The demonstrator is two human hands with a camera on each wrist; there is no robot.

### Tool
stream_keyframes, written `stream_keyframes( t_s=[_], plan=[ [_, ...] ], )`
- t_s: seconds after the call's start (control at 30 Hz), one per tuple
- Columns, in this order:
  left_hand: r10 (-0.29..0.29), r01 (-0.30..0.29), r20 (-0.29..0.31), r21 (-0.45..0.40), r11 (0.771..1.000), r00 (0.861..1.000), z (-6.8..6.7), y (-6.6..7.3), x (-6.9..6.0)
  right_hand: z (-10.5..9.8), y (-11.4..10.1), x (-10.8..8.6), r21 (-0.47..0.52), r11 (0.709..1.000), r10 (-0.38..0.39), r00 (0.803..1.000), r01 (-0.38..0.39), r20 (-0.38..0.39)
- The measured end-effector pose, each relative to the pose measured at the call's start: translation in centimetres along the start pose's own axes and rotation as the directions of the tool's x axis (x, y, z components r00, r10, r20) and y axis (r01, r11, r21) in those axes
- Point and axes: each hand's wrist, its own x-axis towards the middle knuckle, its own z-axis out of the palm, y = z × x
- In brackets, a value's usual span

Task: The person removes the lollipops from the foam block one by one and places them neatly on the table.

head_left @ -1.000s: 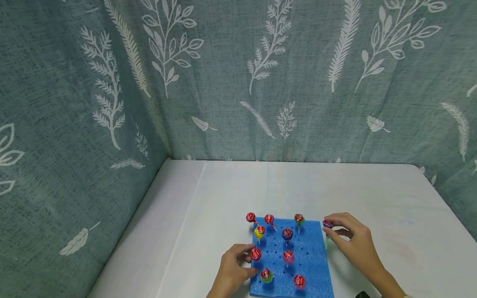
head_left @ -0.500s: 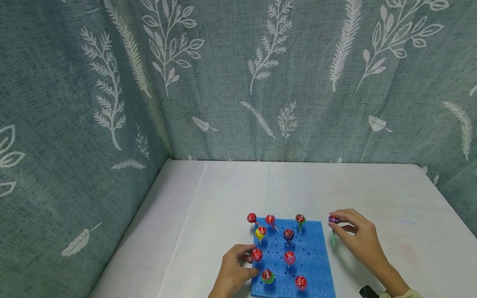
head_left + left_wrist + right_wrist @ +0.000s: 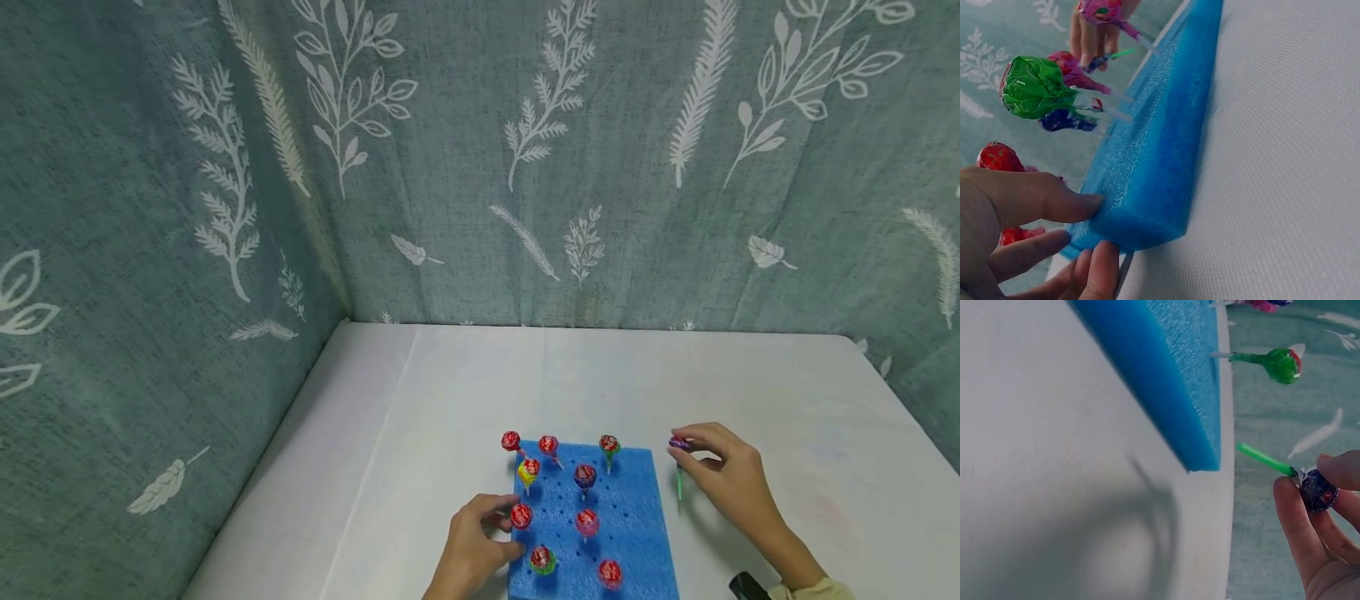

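Observation:
A blue foam block (image 3: 637, 517) with small holes lies on the table, several wrapped lollipops standing in it. My left hand (image 3: 474, 546) grips the block's left edge, the thumb on its top face and fingers at its side in the left wrist view (image 3: 1029, 231). Just right of the block, my right hand (image 3: 731, 479) pinches a dark purple lollipop (image 3: 1319, 490) by its wrapped head. Its green stick (image 3: 1266, 459) points down in the head view, not touching the block. A green lollipop (image 3: 1282, 365) stands near the block's far right corner.
The white table (image 3: 450, 375) runs back to a green curtain (image 3: 450, 167) with leaf patterns, which also hangs along the left side. A black object (image 3: 747, 586) shows beside the right sleeve at the bottom edge.
The right hand has moved rightward, away from the block's right edge, with the purple lollipop still pinched. The left hand keeps its grip on the block.

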Motion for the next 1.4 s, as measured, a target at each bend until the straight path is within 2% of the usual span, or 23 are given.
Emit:
stream_keyframes(
  t_s=[0.33,0.5,0.6,0.8,1.0,1.23,1.4],
  plan=[
    [-0.034,0.034,-0.011,-0.022,0.999,0.999,0.5,-0.3,-0.2,0.5,1.5,-0.1,0.021,0.999,0.043,0.998,-0.044,0.043],
    [0.006,-0.007,-0.011,-0.031,1.000,1.000,0.5,-0.3,-0.2,0.7,2.2,0.0,0.009,0.999,0.043,0.997,-0.043,0.058],
    [0.011,-0.011,-0.007,-0.032,0.999,1.000,0.6,-0.3,-0.2,0.9,2.5,0.2,-0.011,0.999,0.036,0.998,-0.036,0.059],
    [-0.027,0.027,-0.008,-0.035,0.999,1.000,0.7,-0.3,-0.2,1.2,3.0,0.3,-0.047,0.998,0.041,0.997,-0.038,0.058],
    [-0.036,0.035,-0.015,-0.021,0.999,0.999,0.6,-0.2,-0.2,1.5,3.6,0.7,-0.078,0.994,0.090,0.990,-0.082,0.105],
    [-0.039,0.039,-0.023,-0.012,0.999,0.999,0.4,0.0,-0.2,1.8,4.4,1.1,-0.130,0.989,0.089,0.985,-0.071,0.146],
    [-0.034,0.033,-0.029,-0.011,0.999,0.999,0.3,-0.1,-0.2,1.8,4.3,1.4,-0.141,0.986,0.117,0.974,-0.090,0.193]
  ],
)
